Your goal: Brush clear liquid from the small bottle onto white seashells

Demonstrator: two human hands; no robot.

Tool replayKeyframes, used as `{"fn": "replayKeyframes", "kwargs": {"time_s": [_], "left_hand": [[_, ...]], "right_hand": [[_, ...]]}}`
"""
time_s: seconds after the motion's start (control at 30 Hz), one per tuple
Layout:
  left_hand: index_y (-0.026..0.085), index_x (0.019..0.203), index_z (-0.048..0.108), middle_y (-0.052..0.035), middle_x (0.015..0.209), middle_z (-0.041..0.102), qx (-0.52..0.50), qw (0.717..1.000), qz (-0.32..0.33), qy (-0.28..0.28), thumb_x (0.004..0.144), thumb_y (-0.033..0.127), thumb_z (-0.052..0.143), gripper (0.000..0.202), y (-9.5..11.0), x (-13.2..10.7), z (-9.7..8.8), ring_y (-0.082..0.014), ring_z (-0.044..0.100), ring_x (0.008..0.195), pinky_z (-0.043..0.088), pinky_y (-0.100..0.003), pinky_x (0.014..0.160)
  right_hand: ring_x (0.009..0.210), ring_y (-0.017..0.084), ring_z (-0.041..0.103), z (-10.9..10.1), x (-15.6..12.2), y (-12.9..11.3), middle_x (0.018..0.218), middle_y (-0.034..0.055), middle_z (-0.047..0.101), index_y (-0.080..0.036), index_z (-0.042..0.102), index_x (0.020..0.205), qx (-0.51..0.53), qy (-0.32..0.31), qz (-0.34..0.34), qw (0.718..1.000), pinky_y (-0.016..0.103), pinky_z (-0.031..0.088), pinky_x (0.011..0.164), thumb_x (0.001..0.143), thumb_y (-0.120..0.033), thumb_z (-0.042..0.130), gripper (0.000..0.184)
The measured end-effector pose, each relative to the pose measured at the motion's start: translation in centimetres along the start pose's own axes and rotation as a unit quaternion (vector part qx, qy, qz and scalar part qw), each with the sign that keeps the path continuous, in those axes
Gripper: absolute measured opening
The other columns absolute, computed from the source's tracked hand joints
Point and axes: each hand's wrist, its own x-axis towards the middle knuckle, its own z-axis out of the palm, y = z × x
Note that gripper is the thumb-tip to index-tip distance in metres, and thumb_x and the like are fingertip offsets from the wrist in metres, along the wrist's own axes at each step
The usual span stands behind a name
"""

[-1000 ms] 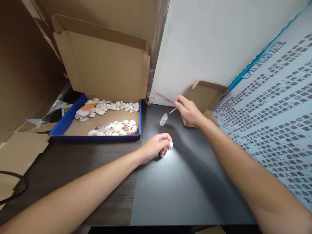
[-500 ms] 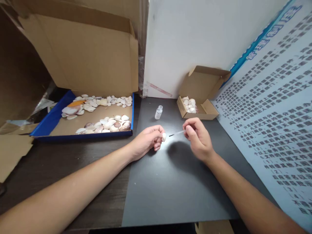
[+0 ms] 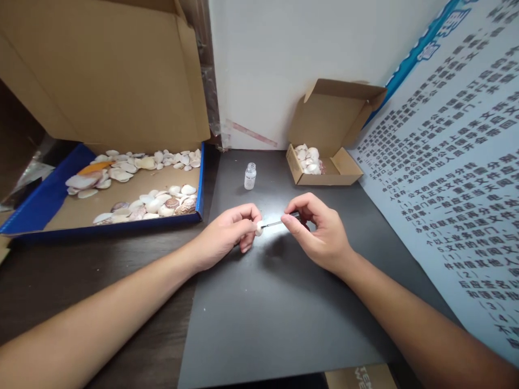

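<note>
Between its thumb and fingers, my left hand (image 3: 227, 232) pinches a small white seashell (image 3: 258, 229). My right hand (image 3: 318, 227) is closed on the dark handle of a thin applicator brush (image 3: 272, 223). The brush's dark tip reaches the shell and appears to touch it. Behind both hands a small open glass bottle (image 3: 250, 177) with whitish contents stands upright on the grey mat (image 3: 251, 329). My left fingers partly cover the shell.
On the left lies an open blue-edged cardboard box (image 3: 60, 200) with several seashells (image 3: 154, 202) in two groups. A smaller open cardboard box (image 3: 344, 167) at the back right holds white shells (image 3: 308, 160). A white panel (image 3: 316, 43) and a printed sheet (image 3: 458, 178) rise behind and right.
My right hand has brought the brush closer to the shell, so the tip now meets it. The view has shifted, moving the boxes and bottle left and up in frame.
</note>
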Motion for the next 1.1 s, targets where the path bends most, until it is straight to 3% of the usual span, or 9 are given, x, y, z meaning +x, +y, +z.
{"fn": "replayKeyframes", "kwargs": {"time_s": [0.4, 1.1], "left_hand": [[0.017, 0.076, 0.051, 0.0056, 0.055, 0.044, -0.052, 0.998, -0.006, 0.027, 0.079, 0.021, 0.058, 0.009, 0.68, -0.20, 0.53, -0.0069, 0.038, 0.046, 0.039, -0.020, 0.048], [0.017, 0.074, 0.054, 0.0054, 0.052, 0.043, -0.100, 0.994, -0.006, 0.053, 0.083, 0.015, 0.058, 0.010, 0.98, -0.18, 0.40, -0.0065, 0.037, 0.044, 0.043, -0.020, 0.048]], "right_hand": [[0.053, 0.012, 0.043, 0.13, -0.10, -0.06, 0.062, -0.0026, 0.050, -0.023, 0.053, 0.079, -0.030, -0.039, 0.010, 0.999, 0.026, 0.036, 0.051, 0.089, -0.033, 0.059, 0.016], [0.047, 0.008, 0.036, 0.25, -0.15, -0.43, 0.055, -0.0075, 0.043, -0.022, 0.045, 0.075, -0.009, -0.009, -0.001, 1.000, 0.023, 0.032, 0.048, 0.088, -0.027, 0.060, 0.021]]}}
